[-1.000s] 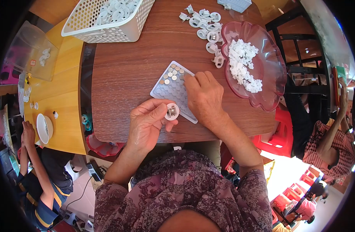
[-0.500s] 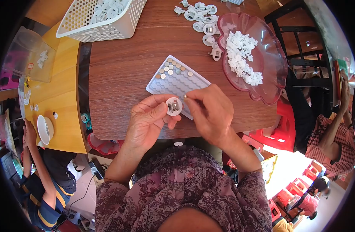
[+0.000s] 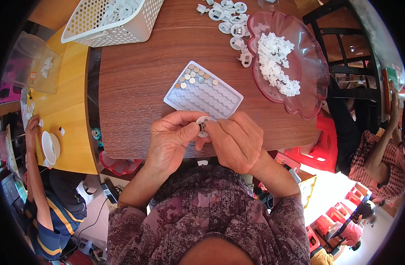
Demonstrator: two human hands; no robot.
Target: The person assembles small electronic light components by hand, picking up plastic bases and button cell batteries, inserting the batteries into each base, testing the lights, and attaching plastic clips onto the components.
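Note:
My left hand (image 3: 169,140) pinches a small white round plastic casing (image 3: 203,134) between thumb and fingers, its open side with metal contacts facing up. My right hand (image 3: 238,142) is closed, its thumb and fingertips pressed against the casing's right side. The button cell in its pinch is now mostly hidden by the fingers. Just beyond both hands, a pale plastic tray (image 3: 220,98) with round hollows lies at an angle on the brown table (image 3: 132,88). Several button cells (image 3: 192,81) sit at its far left end.
A white perforated basket (image 3: 123,35) of white parts stands back left. At right, a clear reddish scalloped bowl (image 3: 306,57) holds small white pieces; several round casings (image 3: 237,30) lie beside it. A co-worker's hand (image 3: 31,130) is by a white bowl (image 3: 50,148) on the yellow table.
My right hand has moved left and down, bringing the button cell to the casing. The casing has tilted in my left hand. At left, the co-worker's hands have moved apart, one reaching a small white part.

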